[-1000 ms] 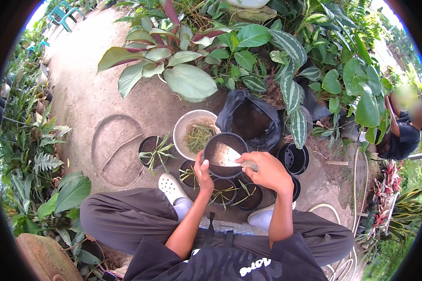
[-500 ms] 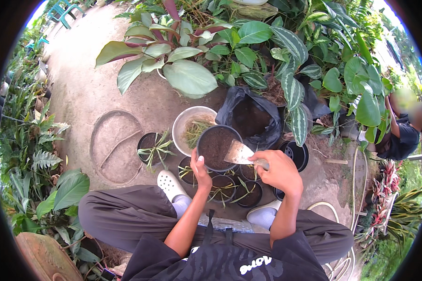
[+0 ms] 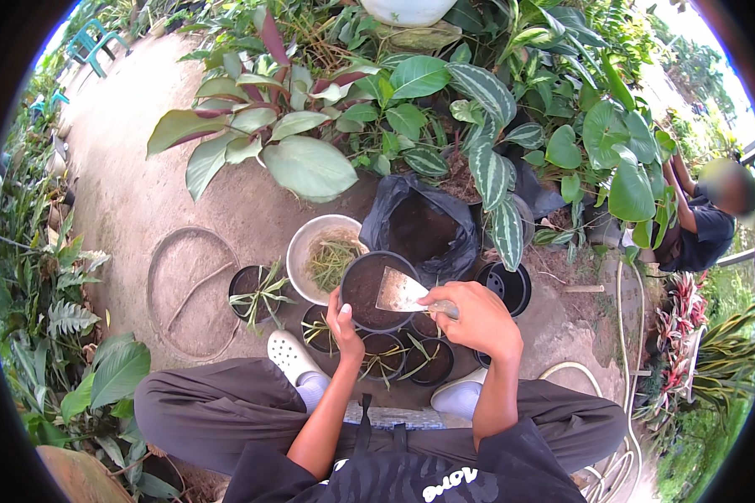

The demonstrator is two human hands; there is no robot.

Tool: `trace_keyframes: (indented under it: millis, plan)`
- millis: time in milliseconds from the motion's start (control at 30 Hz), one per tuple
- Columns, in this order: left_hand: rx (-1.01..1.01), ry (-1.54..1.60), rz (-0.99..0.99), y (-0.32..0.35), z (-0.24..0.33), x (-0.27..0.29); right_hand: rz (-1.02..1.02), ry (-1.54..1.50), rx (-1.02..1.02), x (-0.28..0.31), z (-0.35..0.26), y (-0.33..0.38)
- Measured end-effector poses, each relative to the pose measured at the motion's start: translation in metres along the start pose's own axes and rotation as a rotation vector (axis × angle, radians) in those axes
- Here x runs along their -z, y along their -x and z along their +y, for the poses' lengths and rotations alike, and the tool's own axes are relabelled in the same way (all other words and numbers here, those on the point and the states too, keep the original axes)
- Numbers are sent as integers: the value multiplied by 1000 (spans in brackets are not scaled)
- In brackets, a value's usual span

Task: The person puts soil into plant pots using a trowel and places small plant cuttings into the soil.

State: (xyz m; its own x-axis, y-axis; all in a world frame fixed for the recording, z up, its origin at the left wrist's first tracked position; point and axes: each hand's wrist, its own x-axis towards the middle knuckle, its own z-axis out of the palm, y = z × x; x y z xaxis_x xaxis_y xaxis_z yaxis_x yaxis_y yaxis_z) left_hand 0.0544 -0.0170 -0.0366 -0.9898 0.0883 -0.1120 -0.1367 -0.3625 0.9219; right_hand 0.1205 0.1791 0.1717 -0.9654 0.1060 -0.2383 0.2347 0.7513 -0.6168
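Note:
My left hand point(image 3: 346, 329) grips the near-left side of a black pot point(image 3: 350, 305) with dark soil point(image 3: 362, 287) in it. In my right hand point(image 3: 480, 320) is a putty knife point(image 3: 401, 293), held by its short handle. Its wide, soil-smeared blade lies over the right part of the soil; whether the edge touches the soil I cannot tell. Beneath and nearer to me stand several small black pots with thin-leaved seedlings point(image 3: 383, 359). A pale bowl point(image 3: 300, 261) of cut grass-like leaves point(image 3: 334, 261) sits just beyond the pot, to the left.
A black plastic bag point(image 3: 380, 216) of dark soil lies open at the far side. An empty black pot point(image 3: 520, 289) stands right, a potted seedling point(image 3: 260, 295) left. Leafy plants point(image 3: 310, 163) line the back. A hose point(image 3: 625, 335) runs along the right, below another person point(image 3: 703, 222).
The putty knife's blade has moved leftward, further in over the soil. My left hand keeps its grip on the pot. The whole view has shifted slightly.

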Motion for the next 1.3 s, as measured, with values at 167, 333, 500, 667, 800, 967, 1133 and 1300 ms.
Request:
trace_keyframes:
  millis: [167,333,500,667,800,967,1133,1300]
  plan:
    - [26,51,-14,6,6,-5,44,-25,58,-7,1,-1]
    - [20,19,5,4,-1,4,3,-81,86,-19,23,-10]
    - [4,8,-81,2,-8,13,-91,-125,6,1,40,-10]
    - [19,-1,-53,5,-11,17,-38,-186,45,11,38,0]
    - [8,12,52,4,-6,11,115,-325,53,31,31,1]
    - [0,81,130,0,3,9,211,-396,-83,10,92,-18]
    - [15,95,195,-2,-2,10,310,-440,-254,-75,174,-58]
    - [76,92,276,-1,-13,18,300,-609,-412,-128,191,-77]
